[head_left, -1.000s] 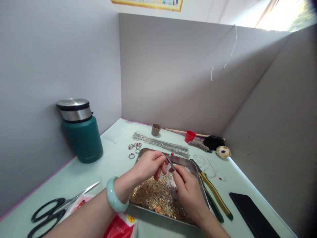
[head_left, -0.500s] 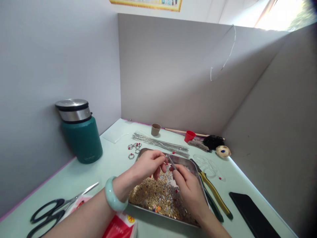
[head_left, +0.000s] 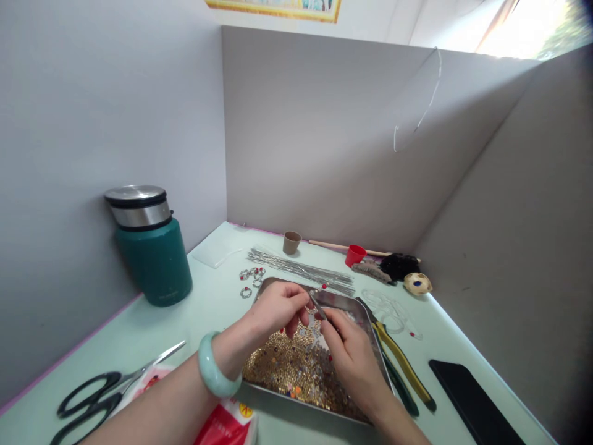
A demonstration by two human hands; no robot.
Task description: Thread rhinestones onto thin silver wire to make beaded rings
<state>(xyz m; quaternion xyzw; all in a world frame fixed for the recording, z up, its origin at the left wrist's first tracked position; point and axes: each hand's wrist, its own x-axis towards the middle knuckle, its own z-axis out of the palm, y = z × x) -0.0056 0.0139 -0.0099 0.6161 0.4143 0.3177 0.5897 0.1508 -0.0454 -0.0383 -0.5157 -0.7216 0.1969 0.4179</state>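
My left hand point(head_left: 282, 306), with a pale green bangle point(head_left: 215, 366) on its wrist, pinches a short beaded strand point(head_left: 323, 287) that has a red bead on it. Slim metal tweezers point(head_left: 319, 305) are held in my right hand point(head_left: 352, 349), their tip right at the left fingertips. The exact contact is too small to make out. Both hands are over a metal tray point(head_left: 301, 403) of gold, silver and coloured beads point(head_left: 278, 364). Behind the left hand lie several small beaded rings point(head_left: 246, 292).
Thin wires point(head_left: 301, 269) lie behind the tray. Yellow-and-green-handled pliers point(head_left: 403, 364) and a black phone-like slab point(head_left: 472, 398) are at right. Scissors point(head_left: 109, 392), a red-and-white packet point(head_left: 227, 423) and a teal flask point(head_left: 155, 259) stand or lie at left. A red cup point(head_left: 355, 254) is at the back.
The tweezers have shifted slightly up and left, closer to the left fingertips. The left hand has barely moved and still pinches the beaded strand.
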